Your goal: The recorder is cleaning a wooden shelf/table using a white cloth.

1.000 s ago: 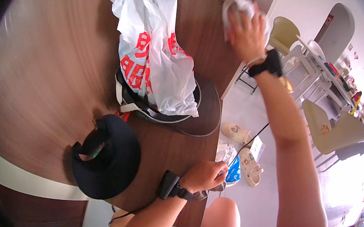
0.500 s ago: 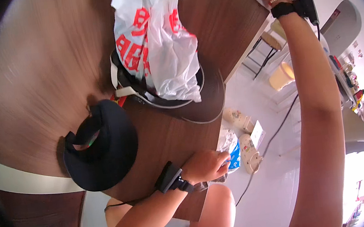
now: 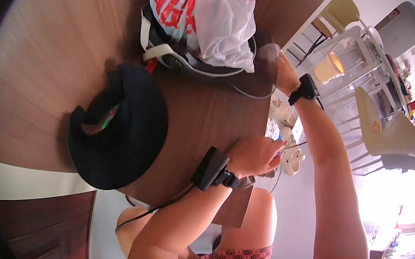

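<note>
My left hand [image 3: 254,156] is at the table's right edge, its fingers curled round a crinkled plastic bag [image 3: 272,129], with clear and blue parts showing past the hand. My right hand [image 3: 286,73] reaches down by the same edge, farther off, partly behind a clear curved visor [image 3: 265,74]. Its fingertips are hidden there; what they hold, if anything, is unclear. A white plastic bag with red print [image 3: 223,23] rests in a dark, white-rimmed headpiece [image 3: 195,67] to which the visor seems joined. A black sun visor hat [image 3: 126,138] lies at the left.
The brown wooden table [image 3: 206,114] ends on the right above a pale floor. Light clogs [image 3: 293,160] stand below. Beyond are a yellow bin [image 3: 329,67], pale chairs [image 3: 387,134] and a white rack. A cable runs from my left wrist device [image 3: 212,169].
My right hand has come back along the table edge from the far corner, where it was on something white. My left hand stays curled at the edge. The view has shifted.
</note>
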`<state>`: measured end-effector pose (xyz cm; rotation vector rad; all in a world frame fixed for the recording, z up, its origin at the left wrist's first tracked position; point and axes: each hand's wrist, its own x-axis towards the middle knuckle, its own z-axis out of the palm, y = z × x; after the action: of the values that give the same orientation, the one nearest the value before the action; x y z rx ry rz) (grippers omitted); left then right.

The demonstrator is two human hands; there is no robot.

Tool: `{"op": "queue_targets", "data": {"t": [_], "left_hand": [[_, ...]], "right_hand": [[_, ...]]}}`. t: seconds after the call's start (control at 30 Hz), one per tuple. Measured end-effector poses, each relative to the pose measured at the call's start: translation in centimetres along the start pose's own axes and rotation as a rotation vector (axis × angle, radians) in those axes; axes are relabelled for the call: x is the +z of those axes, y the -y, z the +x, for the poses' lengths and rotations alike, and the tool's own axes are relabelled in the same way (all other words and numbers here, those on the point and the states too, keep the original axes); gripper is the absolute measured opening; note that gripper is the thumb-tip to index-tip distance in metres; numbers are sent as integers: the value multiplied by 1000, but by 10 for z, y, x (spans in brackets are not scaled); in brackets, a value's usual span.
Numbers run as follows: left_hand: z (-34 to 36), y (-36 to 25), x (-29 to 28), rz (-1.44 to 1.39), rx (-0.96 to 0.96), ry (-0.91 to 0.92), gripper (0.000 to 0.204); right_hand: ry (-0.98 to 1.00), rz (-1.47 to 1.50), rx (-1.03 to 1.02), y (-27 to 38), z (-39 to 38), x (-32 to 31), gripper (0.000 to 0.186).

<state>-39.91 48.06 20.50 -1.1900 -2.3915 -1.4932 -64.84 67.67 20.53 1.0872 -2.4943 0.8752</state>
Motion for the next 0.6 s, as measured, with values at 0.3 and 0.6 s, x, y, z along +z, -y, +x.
{"op": "queue_targets", "data": {"t": [0.3,0.6], "left_hand": [[0,-1,-14,-108,34,-33,15],[-6,-40,-72,-285,-350,-787,37]], "right_hand": [[112,45,119,96,-72,22,36],[168,205,-17,230,-189,33,46]]}}
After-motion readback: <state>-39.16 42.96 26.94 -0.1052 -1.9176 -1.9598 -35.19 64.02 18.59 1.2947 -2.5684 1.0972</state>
